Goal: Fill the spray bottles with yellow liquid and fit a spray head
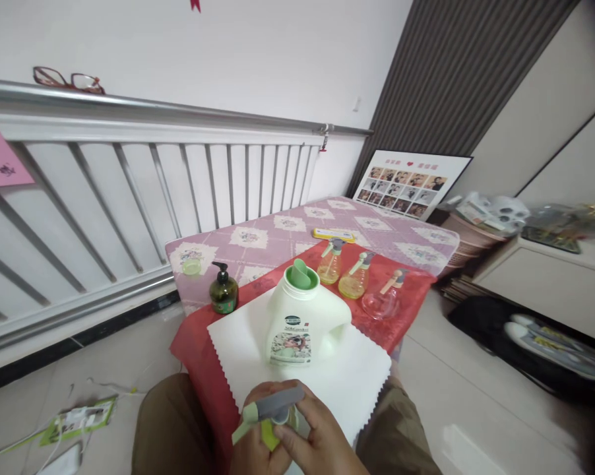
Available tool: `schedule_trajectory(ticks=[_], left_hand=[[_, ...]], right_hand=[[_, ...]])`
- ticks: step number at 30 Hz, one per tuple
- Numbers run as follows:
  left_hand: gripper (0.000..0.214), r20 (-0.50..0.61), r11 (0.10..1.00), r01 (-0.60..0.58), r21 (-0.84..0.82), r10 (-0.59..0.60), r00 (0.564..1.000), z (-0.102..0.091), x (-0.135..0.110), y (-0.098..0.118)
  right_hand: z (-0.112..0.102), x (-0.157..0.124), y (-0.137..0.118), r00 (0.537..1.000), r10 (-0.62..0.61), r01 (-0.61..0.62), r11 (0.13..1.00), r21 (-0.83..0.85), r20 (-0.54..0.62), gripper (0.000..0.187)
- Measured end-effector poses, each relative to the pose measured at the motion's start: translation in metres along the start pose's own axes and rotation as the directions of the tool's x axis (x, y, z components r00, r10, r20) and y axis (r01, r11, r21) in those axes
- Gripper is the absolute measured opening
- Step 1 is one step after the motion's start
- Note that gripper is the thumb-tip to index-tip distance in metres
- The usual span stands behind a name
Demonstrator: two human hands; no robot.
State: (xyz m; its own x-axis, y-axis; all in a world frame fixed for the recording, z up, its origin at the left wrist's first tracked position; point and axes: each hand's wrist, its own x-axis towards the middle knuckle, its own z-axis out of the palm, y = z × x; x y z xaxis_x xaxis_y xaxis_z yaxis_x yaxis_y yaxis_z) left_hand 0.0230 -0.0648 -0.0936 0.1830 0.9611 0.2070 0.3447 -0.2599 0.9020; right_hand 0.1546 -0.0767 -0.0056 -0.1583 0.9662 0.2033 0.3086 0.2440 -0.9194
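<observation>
Both hands meet at the bottom centre over a white cloth (347, 376). They hold a small spray bottle with a grey and green trigger head (270, 412). My left hand (255, 452) grips it from below. My right hand (317, 439) is wrapped round the neck under the head. Just beyond them a white detergent jug (302, 323) with a green cap stands upright on the cloth.
A red cloth (198, 343) covers the low table. On it stand a dark pump bottle (223, 290), two yellowish spray bottles (344, 270) and a pink one (384, 297). A white radiator (129, 198) lines the left wall. Papers and a cable lie on the floor (74, 422).
</observation>
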Motion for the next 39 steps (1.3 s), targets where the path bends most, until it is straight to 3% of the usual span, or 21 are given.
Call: schedule_trajectory(ticks=[5, 10, 12, 16, 19, 21, 24, 27, 31, 34, 39], left_hand=[[0.040, -0.065, 0.997, 0.074, -0.014, -0.075, 0.995, 0.005, -0.006, -0.016], [0.050, -0.119, 0.994, 0.028, -0.107, -0.041, 0.992, 0.007, -0.003, -0.011], [0.053, -0.050, 0.992, 0.007, -0.122, -0.014, 0.999, 0.001, 0.002, -0.005], [0.065, 0.238, 0.981, -0.011, -0.194, 0.058, 0.970, -0.018, 0.009, -0.001], [0.068, 0.281, 0.932, 0.061, -0.357, 0.045, 0.959, -0.034, 0.006, -0.011], [0.059, 0.265, 0.889, 0.119, -0.442, 0.003, 0.964, -0.041, 0.004, -0.013], [0.040, 0.175, 0.872, 0.163, -0.461, -0.091, 0.980, -0.044, 0.006, 0.004], [0.030, 0.062, 0.938, 0.159, -0.309, -0.147, 0.987, -0.039, 0.014, 0.036], [0.027, 0.102, 0.947, 0.243, -0.210, -0.226, 0.969, -0.033, 0.023, 0.060], [0.022, 0.140, 0.950, 0.191, -0.248, -0.160, 0.977, -0.036, 0.027, 0.056], [0.022, 0.248, 0.982, -0.055, -0.181, 0.100, 0.964, -0.050, 0.032, 0.034]], right_hand=[[0.012, 0.004, -0.004, 0.997, 0.015, -0.012, 0.999, 0.035, -0.080, 0.043], [0.027, 0.005, -0.005, 0.946, 0.252, -0.230, 0.965, 0.121, -0.205, 0.029], [0.030, 0.005, -0.006, 0.927, 0.292, -0.262, 0.953, 0.152, -0.236, 0.023], [0.030, 0.006, -0.009, 0.927, 0.256, -0.227, 0.964, 0.136, -0.274, 0.022], [0.028, 0.006, -0.009, 0.923, 0.272, -0.246, 0.961, 0.125, -0.273, 0.023], [0.028, 0.005, -0.007, 0.921, 0.273, -0.248, 0.961, 0.122, -0.277, 0.025], [0.031, 0.005, -0.003, 0.924, 0.245, -0.211, 0.967, 0.143, -0.293, 0.029], [0.035, 0.004, 0.001, 0.927, 0.250, -0.193, 0.957, 0.215, -0.281, 0.032], [0.040, 0.004, 0.007, 0.919, 0.282, -0.203, 0.937, 0.282, -0.275, 0.033], [0.043, 0.002, 0.011, 0.923, 0.284, -0.189, 0.922, 0.337, -0.259, 0.033], [0.033, -0.006, 0.009, 0.956, 0.243, -0.176, 0.924, 0.339, -0.166, 0.032]])
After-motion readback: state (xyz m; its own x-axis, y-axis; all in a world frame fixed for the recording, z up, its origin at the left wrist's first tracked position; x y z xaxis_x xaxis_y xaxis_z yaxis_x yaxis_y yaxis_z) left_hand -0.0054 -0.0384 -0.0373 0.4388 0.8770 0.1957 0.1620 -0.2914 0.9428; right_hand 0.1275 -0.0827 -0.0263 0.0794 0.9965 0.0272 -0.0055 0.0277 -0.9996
